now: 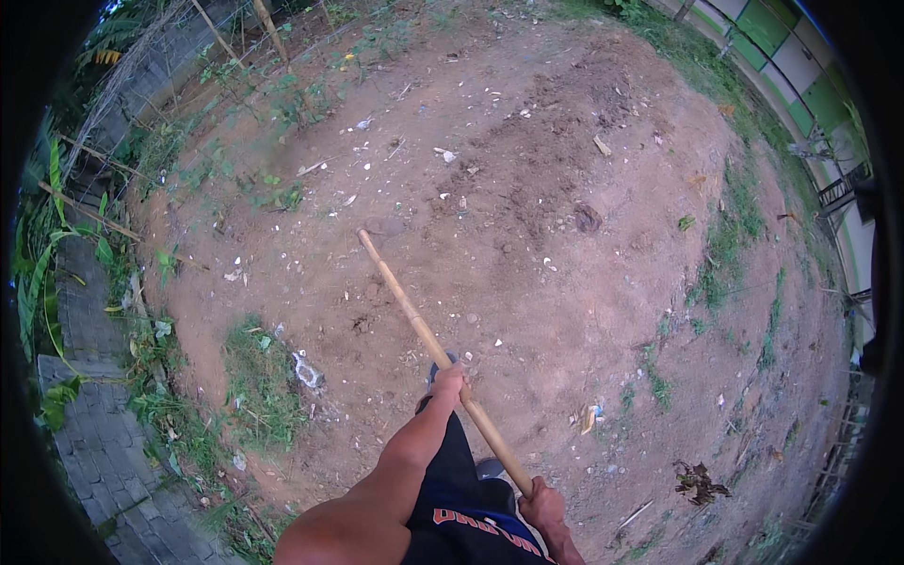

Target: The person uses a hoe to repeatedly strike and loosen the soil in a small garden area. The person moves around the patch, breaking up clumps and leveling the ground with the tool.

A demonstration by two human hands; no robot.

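Observation:
Both my hands are closed around a long bamboo pole (409, 311), which slants across the ground in front of me. My left hand (450, 383) grips it around the middle, arm stretched forward. Near my body, my right hand (542, 503) holds the near end. The far end of the pole points ahead and to the left, at or just over the bare soil (466, 282). A blurred greyish patch (386, 226) lies beside that end; I cannot tell whether it is a blade or soil.
Darker, loosened soil (537, 134) runs ahead to the right. A grass clump (261, 388) and a pale stone (307, 371) are on the left, before a paved path (106, 438). Dry leaves (699, 484) lie at right. A green-and-white wall (791, 63) stands beyond.

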